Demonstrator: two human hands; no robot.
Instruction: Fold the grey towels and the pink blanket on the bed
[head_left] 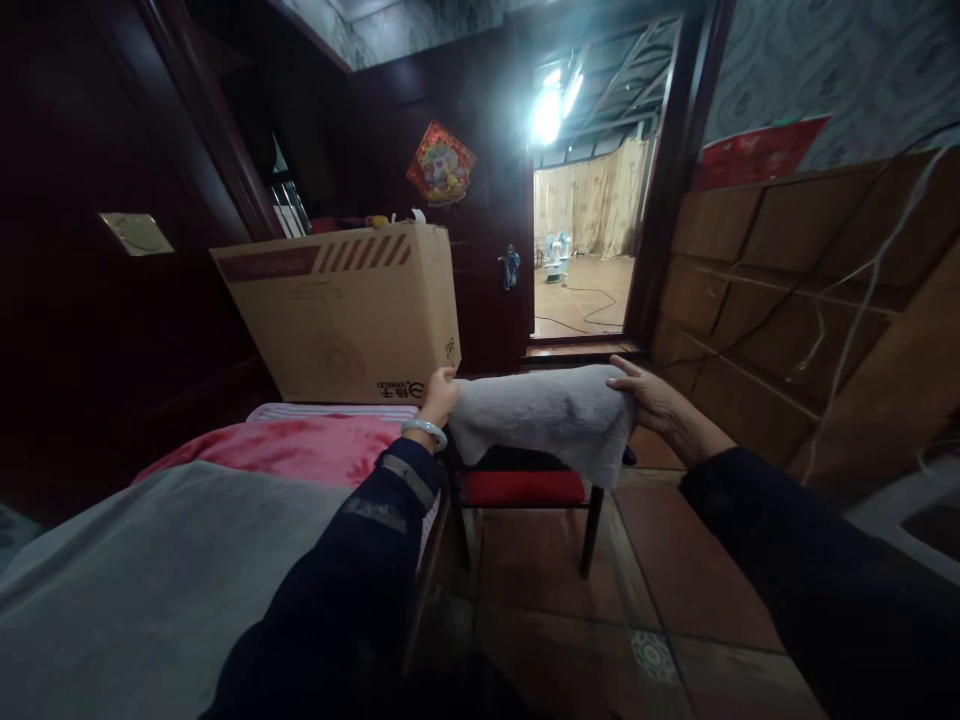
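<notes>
A light grey plush cloth hangs over the backrest of a dark-framed chair with a red seat. My left hand is closed on the cloth's left end, thumb on top, with a pale bangle at the wrist. At the opposite end, my right hand grips the right edge between thumb and fingers, its index finger pointing out along the top. The cloth's lower right corner droops below the rest. Most of the backrest is hidden under it.
To the left is a bed with a grey blanket and a pink blanket. A large cardboard box stands behind it. A wooden cabinet lines the right side. Beyond the open doorway, a fan stands on the floor.
</notes>
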